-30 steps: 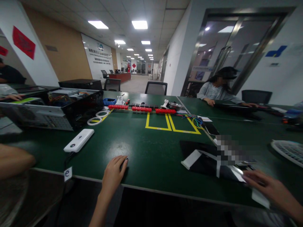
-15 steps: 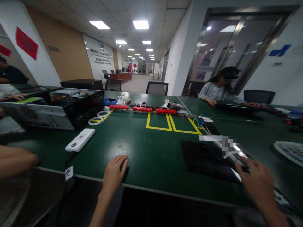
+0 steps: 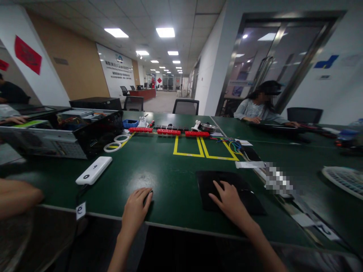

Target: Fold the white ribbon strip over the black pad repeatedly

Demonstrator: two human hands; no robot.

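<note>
My left hand [image 3: 137, 204] rests on the green table [image 3: 167, 189] near its front edge, fingers curled over a small black object [image 3: 148, 197] that looks like a mouse. To the right, my right hand [image 3: 229, 198] lies on a black mat [image 3: 205, 187] with its fingers spread and nothing held. A white power bank [image 3: 95, 170] with a black cable is left of my left hand. Beyond the mat, yellow tape outlines [image 3: 202, 147] mark the table, with red strips [image 3: 168, 132] behind them.
An open computer case [image 3: 85, 138] stands at the left, beside white rings [image 3: 112, 146]. A person's arm [image 3: 19, 196] rests at the left edge. Colored wires [image 3: 235, 146] and a white racket [image 3: 344, 181] are at the right. Another person [image 3: 256, 105] sits across the table.
My right hand has moved left from the pixelated items onto the black mat, and its fingers have spread. The mat has shifted left. My left hand has stayed in place.
</note>
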